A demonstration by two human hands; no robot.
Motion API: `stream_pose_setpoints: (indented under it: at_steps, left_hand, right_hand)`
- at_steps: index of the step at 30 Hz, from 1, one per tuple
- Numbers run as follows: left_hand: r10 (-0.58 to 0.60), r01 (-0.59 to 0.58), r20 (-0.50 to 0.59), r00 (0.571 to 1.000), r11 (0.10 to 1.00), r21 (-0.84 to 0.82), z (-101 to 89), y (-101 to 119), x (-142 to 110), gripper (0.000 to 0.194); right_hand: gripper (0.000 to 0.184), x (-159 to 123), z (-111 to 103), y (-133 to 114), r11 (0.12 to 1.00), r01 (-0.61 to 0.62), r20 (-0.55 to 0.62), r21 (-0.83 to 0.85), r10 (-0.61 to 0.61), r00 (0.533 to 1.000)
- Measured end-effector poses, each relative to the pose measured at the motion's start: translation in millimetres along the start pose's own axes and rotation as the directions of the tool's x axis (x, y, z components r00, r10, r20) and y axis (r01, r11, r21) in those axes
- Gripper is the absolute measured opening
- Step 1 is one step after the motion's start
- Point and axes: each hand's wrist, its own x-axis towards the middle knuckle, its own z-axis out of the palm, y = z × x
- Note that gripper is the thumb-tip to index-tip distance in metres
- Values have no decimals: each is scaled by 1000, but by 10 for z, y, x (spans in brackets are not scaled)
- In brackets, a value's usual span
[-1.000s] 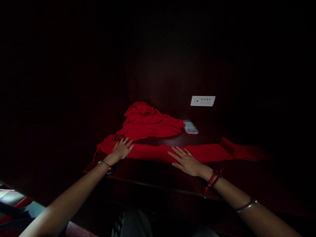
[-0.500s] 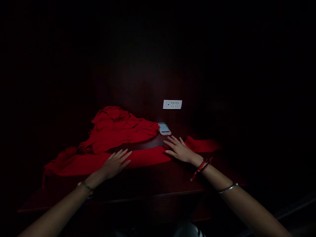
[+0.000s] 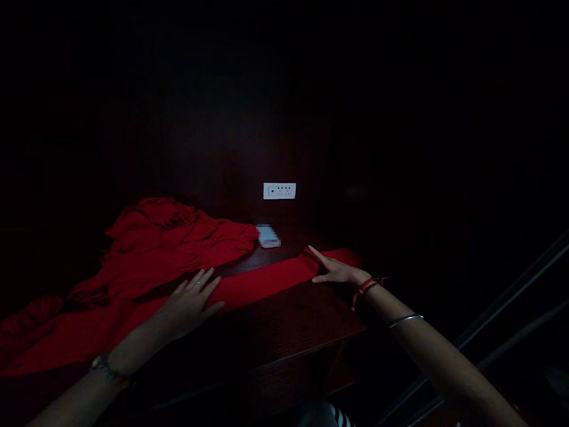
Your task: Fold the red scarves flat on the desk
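Down at the bottom edge, a scrap of striped clothing (image 3: 340,417) shows, mostly cut off and dim. From the lower left, a forearm with a beaded bracelet (image 3: 108,372) leads to the left hand (image 3: 191,303), its fingers spread out over the red scarf (image 3: 262,286); whether the palm presses down is hidden. The scarf runs as a long flat strip from the left edge, where it is cut off, to right of centre, along a dark table (image 3: 297,329) whose right part sinks into shadow. From the lower right comes a forearm with a silver bangle (image 3: 406,321) and a red cord (image 3: 367,288); its right hand (image 3: 334,271) is opened at the scarf's right stretch, thumb and forefinger wide apart, the other fingers hidden. Pale rails (image 3: 511,298) at lower right are hard to make out. Beyond the strip, left of centre, lies a rumpled red pile (image 3: 178,246), just beside a phone (image 3: 269,236) with a blurred screen. Farthest, a white socket (image 3: 280,191) sits on the nearly black wall (image 3: 213,142).
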Motion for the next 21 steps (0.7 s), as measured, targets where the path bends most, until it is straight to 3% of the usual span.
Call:
stream_pose_setpoints:
  at_steps: [2, 4, 9, 12, 16, 19, 21]
  left_hand:
    - [87, -83, 77, 993, 995, -51, -1, 201, 132, 61]
    - [125, -115, 126, 984, 990, -87, 69, 305, 234, 64]
    - [50, -48, 28, 998, 996, -77, 290, 253, 427, 52]
    - [64, -63, 15, 998, 997, -51, 264, 197, 537, 49]
    - [149, -139, 137, 979, 987, -75, 59, 216, 634, 63]
    - [226, -205, 163, 961, 970, -134, -64, 246, 635, 78]
    - [255, -231, 149, 955, 960, -161, -105, 239, 614, 78]
  right_hand:
    - [89, -22, 9, 68, 994, -53, -59, -93, 48, 997]
    - [67, -38, 49, 123, 970, -128, -124, -207, 104, 987]
    - [31, -23, 4, 153, 913, -248, -206, -323, 188, 960]
    - [25, 17, -236, 138, 949, -210, -299, -235, 135, 945]
    - [28, 94, -656, 94, 964, -145, -425, -224, 37, 904]
    - [31, 171, -898, 67, 946, -161, -380, -282, 44, 924]
    - [31, 222, -1004, 80, 930, -153, -269, -333, 62, 961]
